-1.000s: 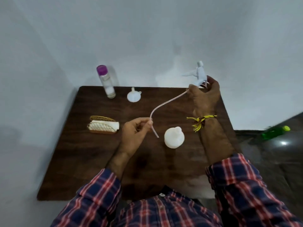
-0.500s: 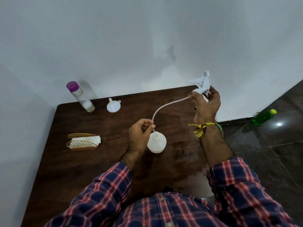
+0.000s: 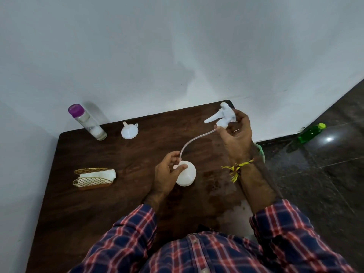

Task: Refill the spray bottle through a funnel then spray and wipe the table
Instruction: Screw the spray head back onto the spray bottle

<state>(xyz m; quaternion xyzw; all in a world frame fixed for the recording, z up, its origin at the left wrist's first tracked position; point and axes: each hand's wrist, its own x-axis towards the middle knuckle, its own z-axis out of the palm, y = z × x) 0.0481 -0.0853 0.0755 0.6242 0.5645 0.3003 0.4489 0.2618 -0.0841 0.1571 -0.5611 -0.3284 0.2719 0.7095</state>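
Observation:
The white spray bottle body [image 3: 187,174] stands on the dark wooden table [image 3: 118,203]. My left hand [image 3: 167,174] grips its neck and pinches the lower end of the clear dip tube [image 3: 195,138] at the bottle mouth. My right hand [image 3: 235,134] holds the white trigger spray head [image 3: 221,114] up above the table's far right part, with the tube curving down from it. A white funnel [image 3: 129,131] lies upside down near the back edge. A clear bottle with a purple cap [image 3: 86,122] stands at the back left.
A gold wire holder with white napkins [image 3: 94,177] sits at the left of the table. A green bottle [image 3: 311,133] lies on the dark tiled floor at the right. The white wall runs close behind the table. Wet patches mark the table near its front right.
My left hand brought the tube's end from beside the bottle to its mouth and now grips the neck. My right hand lowered slightly with the spray head. The camera view shifted.

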